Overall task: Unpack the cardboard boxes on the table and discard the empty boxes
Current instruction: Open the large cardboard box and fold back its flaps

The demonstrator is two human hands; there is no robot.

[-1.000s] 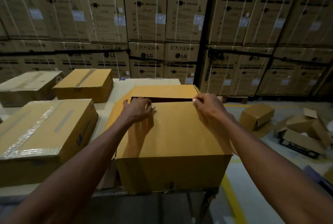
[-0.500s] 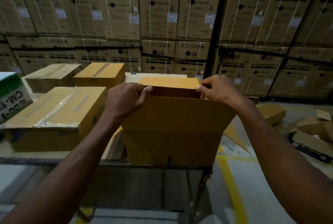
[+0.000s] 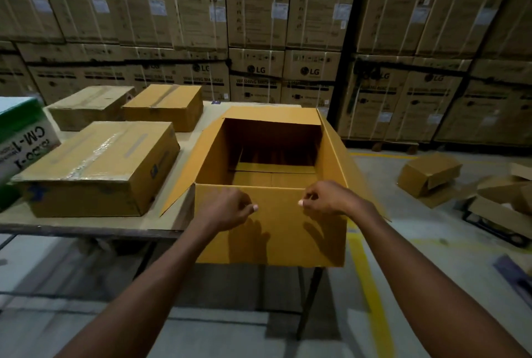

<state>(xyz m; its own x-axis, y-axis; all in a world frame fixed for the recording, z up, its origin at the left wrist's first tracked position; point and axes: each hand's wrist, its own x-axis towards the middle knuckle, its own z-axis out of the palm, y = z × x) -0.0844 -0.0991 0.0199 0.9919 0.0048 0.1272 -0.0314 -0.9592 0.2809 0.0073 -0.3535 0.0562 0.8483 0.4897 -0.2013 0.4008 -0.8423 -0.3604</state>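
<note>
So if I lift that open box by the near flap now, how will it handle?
The open box looks empty inside, so probably light. Both the left hand and right hand pinch only the near flap, thin cardboard likely to bend. It overhangs the table edge, so it may tip toward you.

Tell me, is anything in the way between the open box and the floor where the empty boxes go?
Nothing visible. The open box sits at the table's right end, and the floor toward the discarded boxes looks bare. Both hands hold its near flap.
</note>
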